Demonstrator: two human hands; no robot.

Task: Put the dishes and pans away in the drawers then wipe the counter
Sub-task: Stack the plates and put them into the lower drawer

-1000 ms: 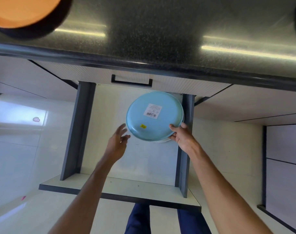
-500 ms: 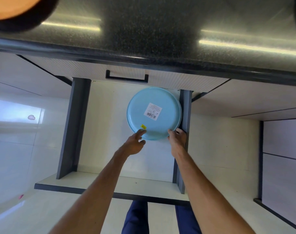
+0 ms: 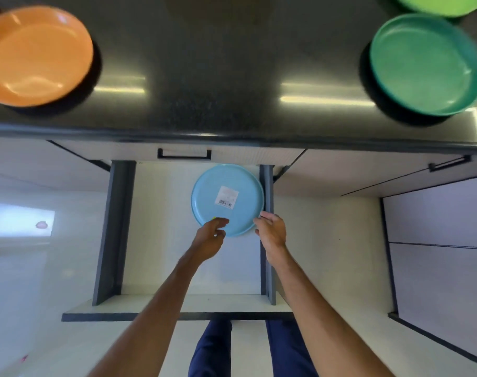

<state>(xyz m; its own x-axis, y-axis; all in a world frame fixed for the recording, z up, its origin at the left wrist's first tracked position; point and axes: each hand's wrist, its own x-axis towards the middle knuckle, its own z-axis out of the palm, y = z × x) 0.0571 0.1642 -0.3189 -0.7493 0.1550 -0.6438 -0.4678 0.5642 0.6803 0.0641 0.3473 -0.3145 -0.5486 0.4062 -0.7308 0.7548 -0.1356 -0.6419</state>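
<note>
A light blue plate lies upside down, barcode label up, at the back right of the open drawer. My left hand hovers at the plate's front left rim with fingers loosely curled and the thumb over the edge. My right hand is at the front right rim, next to the drawer's right side wall, and its thumb and fingers curl on the edge. On the dark counter above sit an orange plate, a teal-green plate and part of a lime-green plate.
A shut drawer with a black handle sits just above the open one. More cabinet fronts stand to the right, with white floor on the left. My legs stand just in front of the drawer.
The plate has gone from being held over the drawer to lying on its floor at the back right. My left hand loosened at the rim. The view rose, showing more of the counter.
</note>
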